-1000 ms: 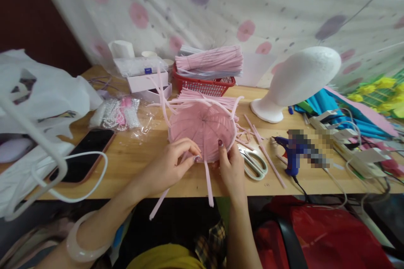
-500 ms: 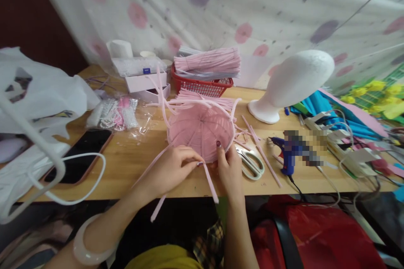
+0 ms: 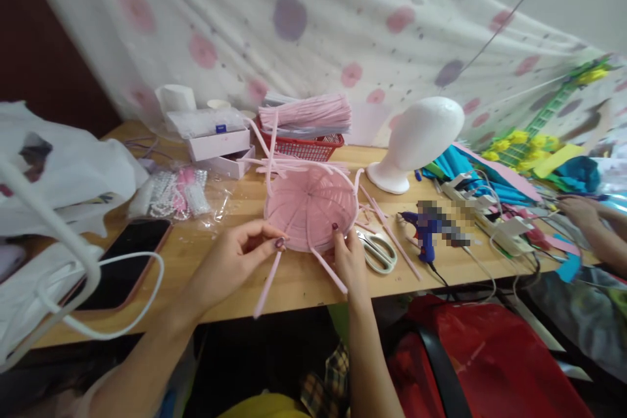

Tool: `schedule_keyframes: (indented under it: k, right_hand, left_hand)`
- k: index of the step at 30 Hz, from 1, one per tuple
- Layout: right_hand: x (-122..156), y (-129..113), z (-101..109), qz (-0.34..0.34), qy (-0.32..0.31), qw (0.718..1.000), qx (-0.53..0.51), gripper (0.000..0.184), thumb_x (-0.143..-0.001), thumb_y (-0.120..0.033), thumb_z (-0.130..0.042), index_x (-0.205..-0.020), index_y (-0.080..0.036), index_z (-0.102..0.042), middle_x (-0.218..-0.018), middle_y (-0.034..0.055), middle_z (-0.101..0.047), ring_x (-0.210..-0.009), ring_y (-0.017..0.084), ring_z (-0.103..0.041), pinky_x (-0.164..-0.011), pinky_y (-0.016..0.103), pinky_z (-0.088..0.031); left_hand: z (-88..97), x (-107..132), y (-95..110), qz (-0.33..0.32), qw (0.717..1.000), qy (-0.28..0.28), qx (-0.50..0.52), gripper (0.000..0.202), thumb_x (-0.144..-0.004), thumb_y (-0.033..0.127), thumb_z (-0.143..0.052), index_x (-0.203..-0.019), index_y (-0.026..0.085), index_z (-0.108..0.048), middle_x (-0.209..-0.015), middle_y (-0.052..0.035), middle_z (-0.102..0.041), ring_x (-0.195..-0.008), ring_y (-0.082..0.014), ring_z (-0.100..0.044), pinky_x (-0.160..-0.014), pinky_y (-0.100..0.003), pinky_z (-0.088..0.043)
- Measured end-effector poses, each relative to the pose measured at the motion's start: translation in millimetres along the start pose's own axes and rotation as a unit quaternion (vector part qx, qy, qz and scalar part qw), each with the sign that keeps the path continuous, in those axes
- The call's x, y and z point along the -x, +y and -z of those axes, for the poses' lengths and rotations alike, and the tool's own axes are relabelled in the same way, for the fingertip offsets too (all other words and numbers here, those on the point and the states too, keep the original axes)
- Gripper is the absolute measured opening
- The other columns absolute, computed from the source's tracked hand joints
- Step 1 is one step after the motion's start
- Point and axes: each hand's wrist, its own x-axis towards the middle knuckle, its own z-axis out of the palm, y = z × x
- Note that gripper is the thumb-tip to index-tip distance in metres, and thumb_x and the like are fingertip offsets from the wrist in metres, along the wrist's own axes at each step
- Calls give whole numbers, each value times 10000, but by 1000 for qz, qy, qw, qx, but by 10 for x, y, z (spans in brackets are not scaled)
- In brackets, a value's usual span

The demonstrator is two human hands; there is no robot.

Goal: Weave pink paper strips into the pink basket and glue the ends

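A pink bowl-shaped piece point(image 3: 294, 209) with its hollow facing me stands near the table's front edge. Thin ribs run across its inside to a centre point, and fuzzy pink pipe cleaners stick out around its rim. My left hand point(image 3: 245, 251) pinches one pipe cleaner point(image 3: 267, 286) at the lower left rim, its free end hanging down. Another pipe cleaner point(image 3: 329, 268) slants down from the rim between my hands. My right hand point(image 3: 349, 258) grips the lower right rim, thumb inside the bowl; its other fingers are mostly hidden behind it.
Scissors point(image 3: 378, 253) lie just right of my right hand, then a blue glue gun point(image 3: 426, 235) and a power strip point(image 3: 504, 232). Behind are a white foam head point(image 3: 421, 137) and a red basket point(image 3: 308, 147). A phone point(image 3: 125, 261) lies left. Another person's hand point(image 3: 580, 212) shows far right.
My left hand has moved left along the rim from the middle pipe cleaner to the one at lower left. My right hand keeps its grip. The view has turned rightward, showing another person's hand.
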Motion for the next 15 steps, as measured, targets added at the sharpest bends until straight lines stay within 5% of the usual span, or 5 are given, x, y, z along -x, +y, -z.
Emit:
schedule_keyframes:
  k: [4, 6, 9, 12, 15]
  right_hand:
    - [-23, -17, -58, 0, 9, 999, -32, 305, -881, -500, -506, -993, -219, -549, -645, -13, -616, -455, 205, -595, -437, 325, -499]
    - [-54, -46, -65, 18, 31, 999, -37, 354, -872, -523, -517, -1027, -206, -549, -714, 23, -659, -499, 221, -629, -448, 336, -518]
    - [-156, -113, 1, 52, 89, 994, -30, 457, -852, -574, -528, -1077, -177, -561, -804, 81, -701, -609, 264, -677, -507, 374, -551]
    - [-314, -207, 192, 92, 179, 979, -10, 511, -834, -574, -538, -1112, -149, -586, -981, 155, -714, -911, 331, -695, -721, 433, -575]
    - [-464, -301, 497, 132, 268, 954, 3, 573, -831, -536, -524, -1249, -145, -539, -1305, 198, -603, -1277, 360, -521, -978, 486, -477]
  left_hand:
    - [321, 88, -49, -82, 936, 155, -305, 279, -868, 353, -501, -948, 201, -721, -954, -64, -736, -848, -224, -661, -785, -344, -490]
    - [431, 96, -160, -85, 906, 177, -376, 342, -880, 323, -432, -996, 174, -717, -1028, -99, -730, -937, -260, -668, -851, -379, -490]
    - [593, 74, -367, -66, 900, 175, -393, 391, -855, 298, -382, -983, 150, -721, -1042, -122, -734, -961, -281, -673, -894, -408, -498]
    - [769, 40, -549, -65, 891, 231, -386, 385, -824, 314, -395, -942, 166, -729, -980, -113, -748, -945, -291, -674, -915, -420, -493]
    - [899, 10, -656, -57, 889, 301, -339, 356, -819, 333, -425, -943, 205, -733, -962, -70, -757, -873, -253, -679, -872, -365, -506]
